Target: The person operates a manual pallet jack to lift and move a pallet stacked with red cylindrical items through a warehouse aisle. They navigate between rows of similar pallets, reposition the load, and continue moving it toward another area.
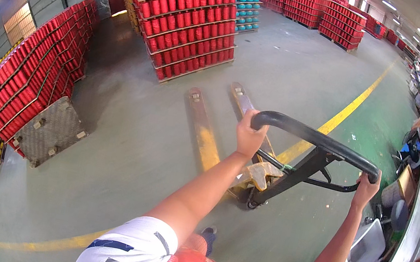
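Both my arms reach forward to the black loop handle of a pallet jack. My left hand is wrapped round the handle's left end, and my right hand grips its right end. From the handle a dark shaft slopes down to the worn yellow pump base. Two scuffed forks, the left one and the right one, point away from me with nothing on them. Beyond their tips stands a tall stack of red cylinders on layered boards.
More stacked red cylinders stand at the left, with a grey textured board leaning against them. Further red stacks and teal round items are farther back. A yellow floor line runs beside a cluttered workbench on the right.
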`<state>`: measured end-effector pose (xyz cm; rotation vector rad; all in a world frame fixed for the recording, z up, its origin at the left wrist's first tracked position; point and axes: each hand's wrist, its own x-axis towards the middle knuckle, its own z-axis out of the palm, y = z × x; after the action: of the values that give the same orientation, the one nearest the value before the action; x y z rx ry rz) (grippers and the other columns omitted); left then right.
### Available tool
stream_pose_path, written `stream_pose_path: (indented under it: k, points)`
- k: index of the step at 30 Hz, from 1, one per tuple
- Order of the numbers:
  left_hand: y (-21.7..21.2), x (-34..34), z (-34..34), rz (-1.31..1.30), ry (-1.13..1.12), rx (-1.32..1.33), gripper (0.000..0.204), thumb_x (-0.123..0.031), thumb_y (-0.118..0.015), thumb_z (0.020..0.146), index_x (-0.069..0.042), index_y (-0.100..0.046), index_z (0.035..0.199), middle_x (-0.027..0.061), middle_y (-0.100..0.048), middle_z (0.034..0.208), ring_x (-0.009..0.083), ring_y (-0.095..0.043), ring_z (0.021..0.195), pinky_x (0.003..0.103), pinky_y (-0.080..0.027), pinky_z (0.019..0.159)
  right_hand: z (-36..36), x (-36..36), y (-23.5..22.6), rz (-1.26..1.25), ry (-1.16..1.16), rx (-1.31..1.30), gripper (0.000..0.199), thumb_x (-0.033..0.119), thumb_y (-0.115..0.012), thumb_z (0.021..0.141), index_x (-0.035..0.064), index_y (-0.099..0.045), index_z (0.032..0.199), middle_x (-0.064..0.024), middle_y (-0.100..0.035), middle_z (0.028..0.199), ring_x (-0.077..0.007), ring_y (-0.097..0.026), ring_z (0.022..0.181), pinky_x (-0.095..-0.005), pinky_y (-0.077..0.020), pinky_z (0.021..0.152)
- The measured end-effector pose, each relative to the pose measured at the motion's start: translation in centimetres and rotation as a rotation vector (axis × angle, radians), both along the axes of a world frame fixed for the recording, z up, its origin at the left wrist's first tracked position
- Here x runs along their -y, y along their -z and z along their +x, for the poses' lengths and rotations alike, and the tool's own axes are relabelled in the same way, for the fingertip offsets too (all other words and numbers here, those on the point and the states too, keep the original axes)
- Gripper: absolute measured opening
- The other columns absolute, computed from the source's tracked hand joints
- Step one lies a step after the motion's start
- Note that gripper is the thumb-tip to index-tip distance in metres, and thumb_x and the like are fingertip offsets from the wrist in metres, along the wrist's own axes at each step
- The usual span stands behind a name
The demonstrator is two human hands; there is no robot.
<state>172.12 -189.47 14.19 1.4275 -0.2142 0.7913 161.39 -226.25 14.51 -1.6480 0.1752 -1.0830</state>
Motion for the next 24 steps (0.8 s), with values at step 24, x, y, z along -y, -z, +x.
stream_pose_path:
  k: [24]
  points:
    - [-0.9, 9.6, 51.1, 0.039, -0.708, -0.164, 0.025, -0.006, -0.075, 0.075, -0.001, -0.062, 0.096, 0.0057, -0.065, 0.081, 0.0135, -0.060, 0.076, 0.030, -0.049, 0.072, 78.7, 5.5, -2.2, 0.047, -0.626, -0.103, 0.013, -0.003, -0.057, 0.079, 0.0057, -0.056, 0.089, 0.0050, -0.046, 0.066, -0.0049, -0.042, 0.058, -0.0224, -0.0342, 0.052]
